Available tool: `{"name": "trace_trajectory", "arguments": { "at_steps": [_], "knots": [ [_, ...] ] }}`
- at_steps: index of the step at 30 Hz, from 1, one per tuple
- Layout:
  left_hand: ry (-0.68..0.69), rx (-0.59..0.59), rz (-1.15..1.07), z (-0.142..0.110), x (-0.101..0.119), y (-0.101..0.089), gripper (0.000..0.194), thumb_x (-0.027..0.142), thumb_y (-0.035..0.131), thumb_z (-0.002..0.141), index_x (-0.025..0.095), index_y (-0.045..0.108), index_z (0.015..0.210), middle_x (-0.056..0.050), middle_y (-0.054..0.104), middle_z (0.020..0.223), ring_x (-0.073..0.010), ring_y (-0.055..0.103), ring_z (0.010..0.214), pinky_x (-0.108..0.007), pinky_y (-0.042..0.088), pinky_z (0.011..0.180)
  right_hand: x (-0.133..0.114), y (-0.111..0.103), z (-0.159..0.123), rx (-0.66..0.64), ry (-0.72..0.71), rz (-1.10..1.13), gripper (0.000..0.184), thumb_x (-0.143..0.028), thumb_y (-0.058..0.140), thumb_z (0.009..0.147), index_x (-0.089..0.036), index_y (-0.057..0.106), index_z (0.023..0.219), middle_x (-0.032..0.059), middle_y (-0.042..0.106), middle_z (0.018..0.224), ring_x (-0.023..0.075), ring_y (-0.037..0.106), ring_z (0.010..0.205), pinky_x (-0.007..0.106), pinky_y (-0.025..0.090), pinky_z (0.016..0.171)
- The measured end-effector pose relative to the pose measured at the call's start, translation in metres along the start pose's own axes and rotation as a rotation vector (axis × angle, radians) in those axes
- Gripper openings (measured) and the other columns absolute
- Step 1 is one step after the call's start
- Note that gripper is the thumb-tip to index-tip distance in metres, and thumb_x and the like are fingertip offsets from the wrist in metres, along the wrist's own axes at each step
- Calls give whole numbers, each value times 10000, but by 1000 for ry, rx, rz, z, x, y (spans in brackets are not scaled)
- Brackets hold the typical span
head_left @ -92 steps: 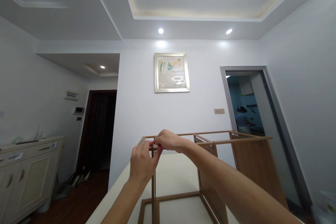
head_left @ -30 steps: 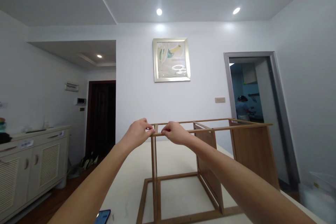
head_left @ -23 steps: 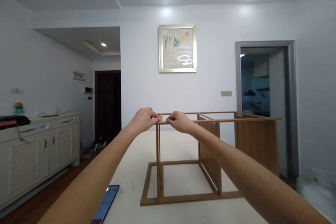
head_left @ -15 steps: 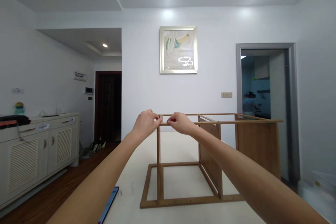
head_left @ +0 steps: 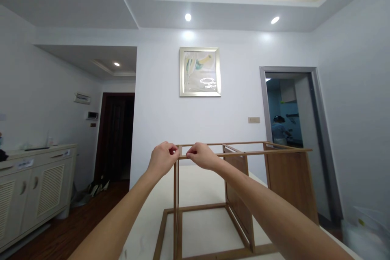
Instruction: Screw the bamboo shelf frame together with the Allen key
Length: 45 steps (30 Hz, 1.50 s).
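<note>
A brown wooden cabinet frame (head_left: 243, 195) stands on a white table (head_left: 204, 187) in front of me, with two solid side panels on its right part. My left hand (head_left: 162, 159) pinches the frame's near left top corner, fingers closed on the wood. Just to the right, my right hand (head_left: 200, 157) is closed on the thin front top rail (head_left: 258, 152). The two hands sit a few centimetres apart at the corner joint. Whether anything small lies between the fingers is hidden.
A white sideboard (head_left: 30, 187) stands along the left wall, with a dark doorway (head_left: 114, 138) beyond it. A framed picture (head_left: 200, 72) hangs on the far wall. Through the open doorway (head_left: 283, 109) on the right, a person stands in another room.
My hands stayed pinched on the frame's top corner, drawn apart from three seconds ago. The camera tilted down and back up; the phone at the table's near edge has left the view.
</note>
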State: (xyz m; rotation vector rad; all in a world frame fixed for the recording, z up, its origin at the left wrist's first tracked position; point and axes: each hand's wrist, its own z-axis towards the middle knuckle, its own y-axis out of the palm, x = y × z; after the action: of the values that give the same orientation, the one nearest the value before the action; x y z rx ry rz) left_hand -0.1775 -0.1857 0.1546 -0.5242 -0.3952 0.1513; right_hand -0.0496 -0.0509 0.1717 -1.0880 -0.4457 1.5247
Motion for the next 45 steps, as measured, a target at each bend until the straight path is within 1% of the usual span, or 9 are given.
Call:
{"name": "trace_trajectory", "arguments": {
  "at_steps": [4, 8, 13, 16, 19, 26, 29, 37, 45],
  "knots": [
    [49, -125, -60, 6, -9, -12, 313, 362, 472, 824, 226, 752, 803, -25, 702, 814, -182, 605, 749, -290, 435, 709, 1, -1, 0, 2, 6, 9, 221, -275, 575, 818, -146, 753, 792, 12, 600, 614, 117, 487, 589, 244, 327, 555],
    [52, -213, -100, 7, -15, -17, 304, 325, 462, 815, 233, 750, 849, 3, 682, 713, -165, 578, 659, -281, 420, 653, 0, -2, 1, -10, 16, 42, 194, -257, 609, 809, -145, 764, 841, 32, 647, 671, 125, 522, 616, 238, 352, 566],
    [89, -208, -150, 2, -18, -15, 313, 282, 454, 814, 229, 738, 936, -21, 684, 844, -163, 569, 715, -288, 440, 690, -11, -1, 15, -59, -49, 144, 333, -279, 607, 854, -202, 705, 1163, 52, 690, 1024, 122, 547, 721, 232, 405, 638],
    [114, -197, -178, -2, -21, -16, 340, 275, 439, 834, 234, 747, 970, -31, 633, 867, -154, 549, 709, -289, 446, 693, -18, 0, 27, -160, -95, 222, 396, -294, 571, 894, -225, 643, 1277, 22, 672, 923, 107, 510, 686, 226, 401, 634],
    [136, -183, -206, -5, -25, -16, 359, 270, 423, 857, 232, 748, 1005, -36, 584, 880, -152, 544, 722, -289, 449, 693, -20, -3, 34, -271, -117, 280, 329, -303, 579, 892, -204, 708, 1178, -13, 602, 738, 95, 446, 628, 229, 380, 620],
    [173, -130, -256, -11, -29, -11, 353, 227, 412, 875, 230, 707, 1068, -27, 556, 876, -156, 552, 774, -294, 459, 737, -16, -15, 35, -408, -147, 365, 320, -361, 638, 857, -183, 724, 1109, -27, 553, 714, 90, 407, 638, 222, 353, 614],
    [160, -95, -263, -13, -30, -11, 309, 209, 444, 854, 213, 662, 1073, -29, 593, 900, -166, 565, 804, -303, 464, 752, -14, -14, 39, -420, -147, 368, 321, -412, 655, 844, -194, 723, 1068, -42, 519, 701, 87, 376, 624, 216, 331, 588],
    [169, -76, -241, -11, -32, -11, 120, 184, 475, 830, 210, 591, 848, -15, 612, 864, -162, 567, 777, -305, 460, 729, -5, -8, 46, -388, -158, 340, 311, -436, 667, 829, -176, 707, 995, -36, 529, 724, 89, 395, 638, 218, 330, 583],
    [186, -65, -198, -10, -31, -9, 137, 165, 458, 835, 210, 584, 806, -14, 591, 850, -153, 539, 748, -295, 442, 706, 0, -3, 48, -306, -177, 296, 389, -521, 723, 763, -175, 703, 940, -5, 601, 795, 103, 431, 662, 228, 335, 581]
  ]
}}
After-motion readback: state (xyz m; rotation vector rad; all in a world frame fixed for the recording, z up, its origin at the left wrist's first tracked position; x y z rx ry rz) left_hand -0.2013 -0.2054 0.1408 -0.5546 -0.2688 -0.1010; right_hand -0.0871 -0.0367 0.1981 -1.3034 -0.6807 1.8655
